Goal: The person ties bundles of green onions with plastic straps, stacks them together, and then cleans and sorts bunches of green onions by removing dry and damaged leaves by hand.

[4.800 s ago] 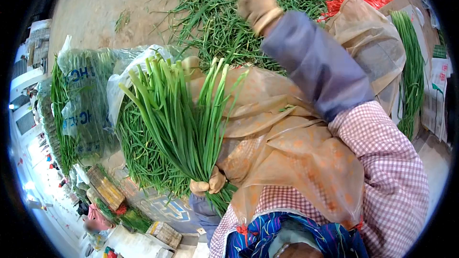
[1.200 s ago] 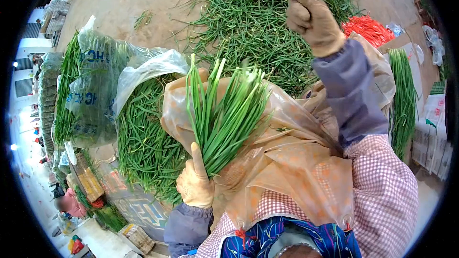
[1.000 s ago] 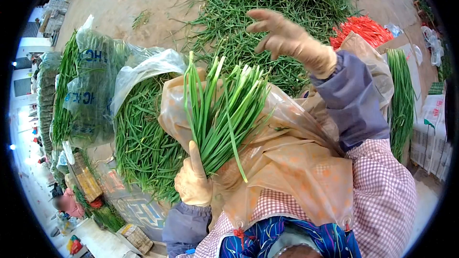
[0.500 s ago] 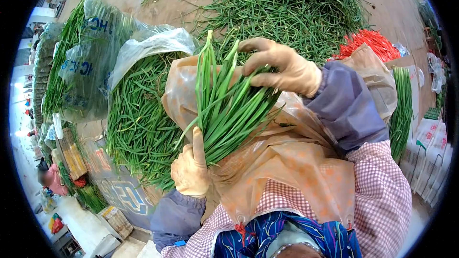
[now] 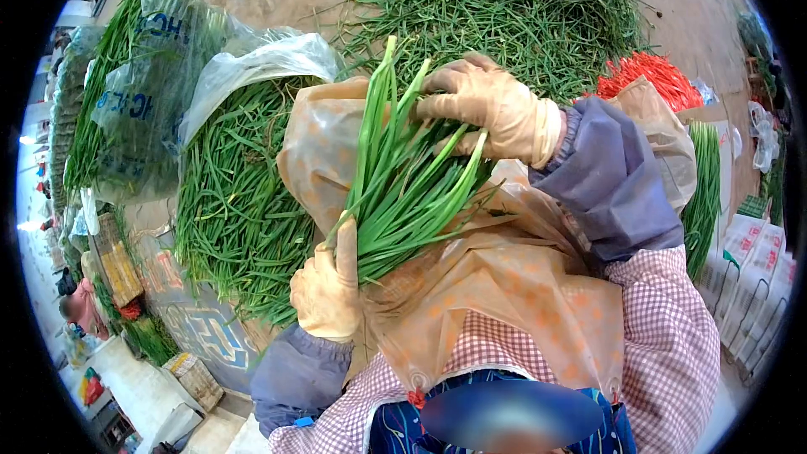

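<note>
A loose bunch of green stalks (image 5: 399,202) lies over the tan plastic apron (image 5: 504,286) on my lap, pale ends pointing up. My left hand (image 5: 326,290), gloved, is at the lower left of the bunch, its index finger raised along the stalks and the other fingers curled round their lower part. My right hand (image 5: 492,109), also gloved, bends its fingers over the pale upper ends. Its fingertips are partly hidden among the stalks. Left of the bunch, more green stalks (image 5: 244,202) lie heaped beside a clear plastic sheet (image 5: 252,67).
A big pile of greens (image 5: 513,8) covers the floor ahead. Red ties (image 5: 647,81) lie right of it, near an upright green bundle (image 5: 700,202) and white printed packages (image 5: 748,277). Plastic-wrapped bundles (image 5: 143,101) stand at left. A person in pink (image 5: 82,307) is far left.
My right hand was raised over the floor pile; it has come down onto the pale ends of the bunch. The view has shifted, and my left hand sits slightly farther left.
</note>
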Demonstrator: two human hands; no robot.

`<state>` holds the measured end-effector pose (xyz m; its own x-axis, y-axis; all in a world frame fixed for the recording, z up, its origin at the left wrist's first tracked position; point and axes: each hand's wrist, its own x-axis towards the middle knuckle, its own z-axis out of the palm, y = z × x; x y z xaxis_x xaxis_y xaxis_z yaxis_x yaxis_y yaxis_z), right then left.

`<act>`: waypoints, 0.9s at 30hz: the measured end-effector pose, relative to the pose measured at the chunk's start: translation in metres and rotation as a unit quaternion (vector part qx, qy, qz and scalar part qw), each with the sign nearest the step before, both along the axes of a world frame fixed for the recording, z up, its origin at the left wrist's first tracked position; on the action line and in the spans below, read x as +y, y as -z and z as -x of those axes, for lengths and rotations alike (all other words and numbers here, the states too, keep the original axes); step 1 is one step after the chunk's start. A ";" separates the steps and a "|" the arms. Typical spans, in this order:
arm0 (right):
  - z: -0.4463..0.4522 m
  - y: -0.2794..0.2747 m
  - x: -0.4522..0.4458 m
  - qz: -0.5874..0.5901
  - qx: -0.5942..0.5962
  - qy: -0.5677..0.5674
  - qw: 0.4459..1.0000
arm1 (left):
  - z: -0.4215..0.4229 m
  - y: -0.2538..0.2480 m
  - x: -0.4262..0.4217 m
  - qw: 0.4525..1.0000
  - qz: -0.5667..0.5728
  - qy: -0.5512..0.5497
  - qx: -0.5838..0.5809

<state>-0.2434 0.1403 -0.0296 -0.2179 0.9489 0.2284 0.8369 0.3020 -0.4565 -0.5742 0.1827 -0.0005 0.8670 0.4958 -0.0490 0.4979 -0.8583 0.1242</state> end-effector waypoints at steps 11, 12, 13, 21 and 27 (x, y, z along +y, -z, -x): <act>-0.004 0.005 -0.006 -0.040 0.608 0.213 0.764 | 0.000 -0.001 0.000 0.999 0.033 -0.026 0.004; -0.025 0.004 -0.008 -0.039 0.649 0.258 0.714 | 0.000 -0.001 0.000 0.999 0.032 -0.027 0.005; -0.047 0.009 -0.011 -0.019 0.648 0.263 0.715 | -0.001 -0.001 0.000 0.999 0.038 -0.029 0.003; -0.121 0.018 -0.031 -0.081 0.336 0.409 0.845 | 0.000 0.000 -0.002 1.000 -0.001 -0.024 0.019; -0.047 -0.018 -0.025 -0.229 0.112 0.169 0.952 | -0.006 0.001 -0.003 0.999 -0.012 -0.022 0.028</act>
